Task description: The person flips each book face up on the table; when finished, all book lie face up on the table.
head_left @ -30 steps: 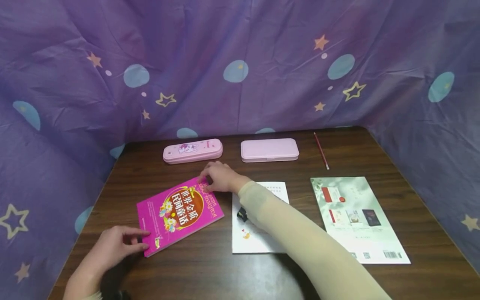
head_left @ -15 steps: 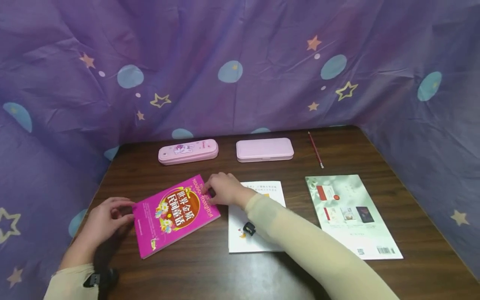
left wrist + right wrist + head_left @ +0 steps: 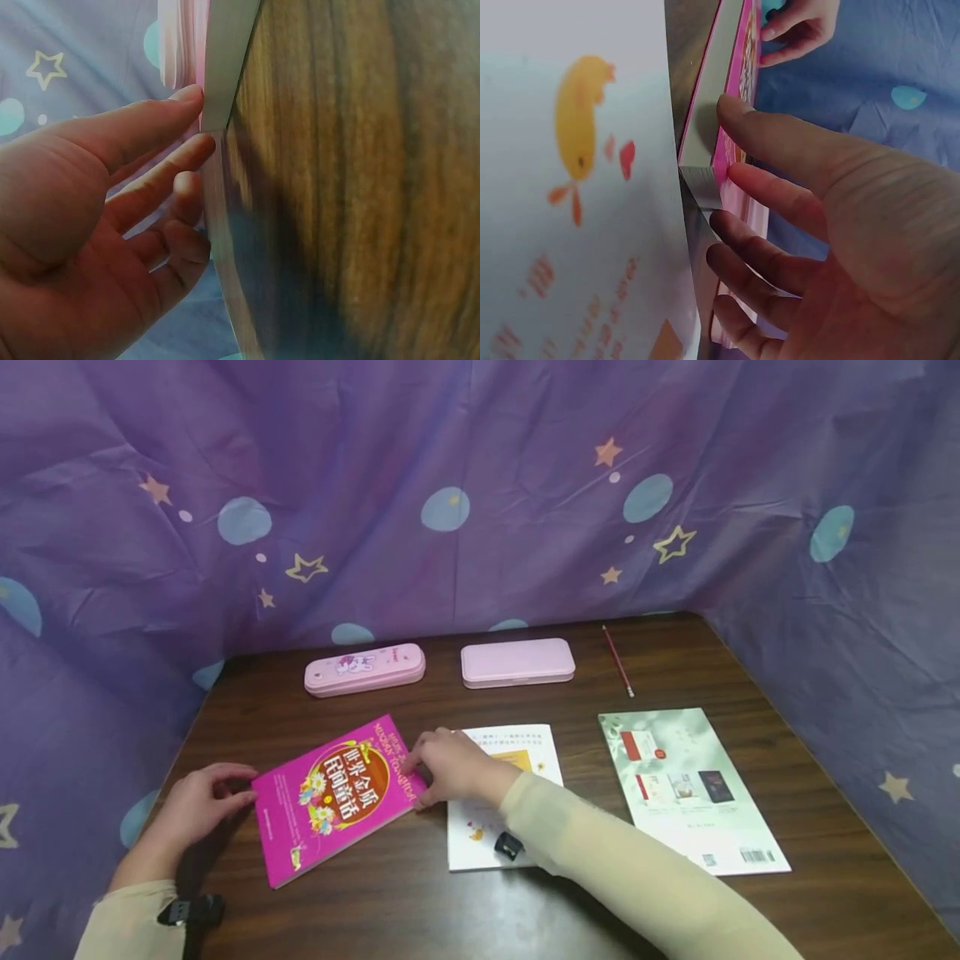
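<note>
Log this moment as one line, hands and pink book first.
left hand: at left corner of pink book; right hand: touching its right corner; pink book: angled on table; white booklet: right of it, partly hidden

Dark brown table [image 3: 375, 906] before me, wood-grained top. Along its far side I record, left to right: pink case [image 3: 365, 671] with rabbit print; plain pale-pink case [image 3: 517, 662]; dark red pencil [image 3: 618, 662]. Nearer me, left to right: magenta book [image 3: 337, 802], lying askew; white booklet [image 3: 471, 814], near its corner; pale green book [image 3: 693, 797], barcode up.
</note>
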The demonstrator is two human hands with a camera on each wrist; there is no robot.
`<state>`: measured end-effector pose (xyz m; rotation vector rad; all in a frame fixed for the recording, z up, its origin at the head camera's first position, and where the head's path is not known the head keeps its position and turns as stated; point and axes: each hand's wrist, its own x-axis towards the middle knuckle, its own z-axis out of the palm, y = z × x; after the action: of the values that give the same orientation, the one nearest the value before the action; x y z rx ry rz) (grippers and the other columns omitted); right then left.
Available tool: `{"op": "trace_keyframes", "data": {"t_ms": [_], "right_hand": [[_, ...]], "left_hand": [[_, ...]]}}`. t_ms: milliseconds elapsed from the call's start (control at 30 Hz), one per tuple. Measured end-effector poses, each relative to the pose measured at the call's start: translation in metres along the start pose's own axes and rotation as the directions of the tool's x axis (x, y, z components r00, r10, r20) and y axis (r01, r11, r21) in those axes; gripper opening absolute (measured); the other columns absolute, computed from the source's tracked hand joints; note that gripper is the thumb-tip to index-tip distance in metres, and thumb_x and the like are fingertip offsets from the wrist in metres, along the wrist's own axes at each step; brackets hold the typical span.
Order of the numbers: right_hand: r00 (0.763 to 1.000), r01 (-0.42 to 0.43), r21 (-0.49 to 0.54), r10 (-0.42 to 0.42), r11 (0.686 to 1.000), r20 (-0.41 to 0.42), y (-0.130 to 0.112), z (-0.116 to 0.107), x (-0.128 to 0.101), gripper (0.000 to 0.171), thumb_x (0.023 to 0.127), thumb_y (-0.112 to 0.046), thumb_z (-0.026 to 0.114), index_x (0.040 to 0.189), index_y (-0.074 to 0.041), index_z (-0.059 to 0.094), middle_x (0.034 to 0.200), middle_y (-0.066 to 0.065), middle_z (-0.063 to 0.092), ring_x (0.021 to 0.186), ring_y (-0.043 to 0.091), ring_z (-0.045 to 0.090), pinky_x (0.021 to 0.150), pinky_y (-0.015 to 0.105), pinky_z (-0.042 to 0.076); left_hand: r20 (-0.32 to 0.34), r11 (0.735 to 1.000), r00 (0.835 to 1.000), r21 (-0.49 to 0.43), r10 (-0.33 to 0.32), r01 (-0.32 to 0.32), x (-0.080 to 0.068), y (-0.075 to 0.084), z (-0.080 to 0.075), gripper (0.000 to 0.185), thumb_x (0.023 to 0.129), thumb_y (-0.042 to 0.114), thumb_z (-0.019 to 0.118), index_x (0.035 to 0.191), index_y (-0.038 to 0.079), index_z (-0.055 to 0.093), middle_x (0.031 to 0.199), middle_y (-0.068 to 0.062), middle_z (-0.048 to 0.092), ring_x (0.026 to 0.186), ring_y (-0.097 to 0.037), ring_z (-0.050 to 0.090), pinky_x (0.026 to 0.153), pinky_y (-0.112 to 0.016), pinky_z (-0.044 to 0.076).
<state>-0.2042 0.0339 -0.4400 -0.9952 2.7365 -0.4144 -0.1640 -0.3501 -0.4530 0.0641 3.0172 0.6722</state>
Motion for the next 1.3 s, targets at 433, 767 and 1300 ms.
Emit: {"op": "trace_keyframes", "data": {"t_ms": [433, 767, 1300], "right_hand": [[0.999, -0.002, 0.04, 0.003, 0.999, -0.033, 0.003, 0.006, 0.003, 0.052, 0.073, -0.041, 0.092, 0.121, -0.031, 0.076, 0.128, -0.003, 0.069, 0.118, 0.019, 0.06, 0.104, 0.042, 0.046], [0.999, 0.0, 0.028, 0.001, 1.0, -0.036, 0.011, 0.001, 0.015, 0.043, 0.08, -0.037, 0.088, 0.121, -0.034, 0.076, 0.13, -0.004, 0.069, 0.119, 0.02, 0.058, 0.103, 0.043, 0.043], [0.997, -0.022, 0.077, 0.028, 0.997, -0.077, 0.025, -0.003, 0.046, 0.032, 0.085, -0.033, 0.084, 0.117, -0.035, 0.077, 0.127, -0.014, 0.073, 0.118, 0.019, 0.065, 0.101, 0.044, 0.043]], "left_hand": [[0.016, 1.0, 1.0, 0.006, 0.014, -0.014, -0.004, -0.001, -0.001, 0.036, 0.087, 0.018, 0.082, 0.116, 0.0, 0.073, 0.077, -0.003, 0.061, 0.067, -0.017, 0.047, 0.057, -0.03, 0.036], [0.114, 0.999, 0.993, -0.041, 0.012, -0.008, -0.016, 0.001, -0.006, 0.037, 0.087, 0.019, 0.083, 0.118, 0.002, 0.073, 0.093, -0.008, 0.069, 0.067, -0.016, 0.048, 0.057, -0.029, 0.038], [0.193, 0.993, 0.976, -0.09, 0.095, -0.079, -0.033, -0.003, -0.011, 0.028, 0.078, 0.018, 0.089, 0.103, 0.007, 0.08, 0.083, 0.003, 0.073, 0.067, -0.003, 0.05, 0.06, -0.025, 0.04]]}}
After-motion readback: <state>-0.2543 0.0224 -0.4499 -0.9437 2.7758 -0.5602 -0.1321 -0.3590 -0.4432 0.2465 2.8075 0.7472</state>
